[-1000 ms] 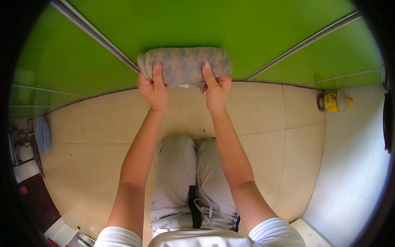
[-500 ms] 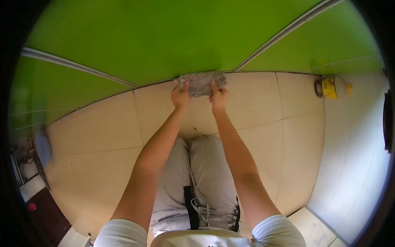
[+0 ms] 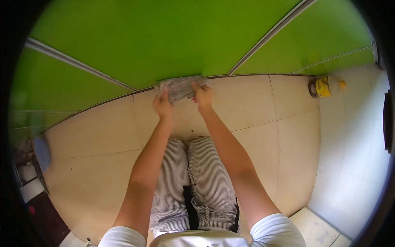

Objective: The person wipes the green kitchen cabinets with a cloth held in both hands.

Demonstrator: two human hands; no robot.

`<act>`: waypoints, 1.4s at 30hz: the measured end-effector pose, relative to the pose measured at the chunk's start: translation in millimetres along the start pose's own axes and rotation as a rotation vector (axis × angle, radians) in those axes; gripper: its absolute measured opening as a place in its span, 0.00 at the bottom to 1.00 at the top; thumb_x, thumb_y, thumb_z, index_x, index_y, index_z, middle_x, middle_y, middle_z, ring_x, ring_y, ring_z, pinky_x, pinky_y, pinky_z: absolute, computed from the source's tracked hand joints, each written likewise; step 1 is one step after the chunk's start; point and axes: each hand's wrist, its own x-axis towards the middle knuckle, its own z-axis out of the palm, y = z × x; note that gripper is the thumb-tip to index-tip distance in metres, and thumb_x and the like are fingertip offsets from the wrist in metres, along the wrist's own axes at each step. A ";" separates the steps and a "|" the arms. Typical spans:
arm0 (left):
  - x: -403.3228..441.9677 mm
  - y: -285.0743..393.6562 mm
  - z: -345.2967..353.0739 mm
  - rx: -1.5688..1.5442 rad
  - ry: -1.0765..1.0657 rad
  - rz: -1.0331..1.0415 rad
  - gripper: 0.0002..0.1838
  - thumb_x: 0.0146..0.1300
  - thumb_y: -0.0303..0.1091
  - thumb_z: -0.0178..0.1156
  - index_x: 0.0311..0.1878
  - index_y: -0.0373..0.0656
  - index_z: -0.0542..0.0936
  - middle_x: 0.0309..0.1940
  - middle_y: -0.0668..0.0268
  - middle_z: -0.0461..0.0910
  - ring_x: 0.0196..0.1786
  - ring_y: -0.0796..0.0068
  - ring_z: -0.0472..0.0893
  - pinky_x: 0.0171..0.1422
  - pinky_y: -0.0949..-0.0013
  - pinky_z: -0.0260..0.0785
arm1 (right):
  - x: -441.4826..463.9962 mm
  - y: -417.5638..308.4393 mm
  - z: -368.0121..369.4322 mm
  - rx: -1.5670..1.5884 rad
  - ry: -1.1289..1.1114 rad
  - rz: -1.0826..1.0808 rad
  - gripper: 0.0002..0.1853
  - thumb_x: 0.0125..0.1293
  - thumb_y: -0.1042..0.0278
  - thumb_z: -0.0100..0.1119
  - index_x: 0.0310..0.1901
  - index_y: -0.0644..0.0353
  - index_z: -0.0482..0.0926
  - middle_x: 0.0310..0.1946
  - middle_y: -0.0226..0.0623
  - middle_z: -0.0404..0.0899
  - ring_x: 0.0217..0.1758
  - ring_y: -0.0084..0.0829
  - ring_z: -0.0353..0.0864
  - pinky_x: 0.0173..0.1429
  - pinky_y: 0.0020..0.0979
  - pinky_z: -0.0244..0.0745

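Note:
A folded grey cloth (image 3: 180, 88) is stretched between my two hands, low against the foot of the green cabinet front (image 3: 164, 45). My left hand (image 3: 163, 105) grips its left end, thumb on top. At its right end, my right hand (image 3: 203, 94) holds on in the same way, with the thumb over the cloth. Both arms reach forward past my knees. The fingers under the cloth are hidden.
Beige floor tiles (image 3: 247, 103) lie under the cabinet. A clear bottle with a yellow label (image 3: 323, 86) is at the right, by the white wall (image 3: 349, 123). Off to the left are a bluish rounded object (image 3: 42, 151) and a dark red panel (image 3: 47, 218).
Both hands have moved left along the foot of the cabinet, taking the cloth with them. My grip on it is unchanged. The view has shifted slightly.

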 end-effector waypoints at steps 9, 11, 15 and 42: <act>-48.3 190.1 21.3 0.086 -0.087 0.606 0.17 0.59 0.41 0.61 0.22 0.38 0.76 0.18 0.73 0.71 0.20 0.86 0.66 0.24 0.78 0.60 | -96.2 -168.2 7.8 0.303 -0.012 -0.338 0.21 0.59 0.61 0.60 0.17 0.68 0.69 0.08 0.32 0.61 0.07 0.24 0.62 0.11 0.26 0.58; -67.7 233.2 49.6 -0.027 -0.167 0.837 0.18 0.58 0.41 0.62 0.23 0.35 0.75 0.18 0.73 0.72 0.21 0.87 0.65 0.26 0.78 0.60 | -114.4 -224.3 -11.9 0.371 -0.023 -0.628 0.20 0.60 0.62 0.59 0.17 0.67 0.70 0.08 0.31 0.62 0.07 0.22 0.61 0.10 0.26 0.57; -103.6 330.0 89.8 -0.085 -0.319 0.886 0.18 0.56 0.45 0.63 0.27 0.35 0.79 0.20 0.71 0.75 0.22 0.85 0.68 0.26 0.77 0.62 | -149.8 -336.3 -43.8 0.407 -0.065 -0.950 0.20 0.60 0.61 0.59 0.16 0.66 0.71 0.11 0.33 0.67 0.10 0.22 0.65 0.11 0.26 0.59; -147.3 416.7 69.1 0.106 -0.365 0.713 0.23 0.51 0.51 0.65 0.25 0.36 0.79 0.15 0.64 0.74 0.15 0.75 0.72 0.21 0.72 0.65 | -173.9 -396.3 -25.8 0.068 0.142 -1.104 0.24 0.59 0.53 0.59 0.25 0.74 0.75 0.19 0.40 0.77 0.13 0.28 0.73 0.18 0.28 0.68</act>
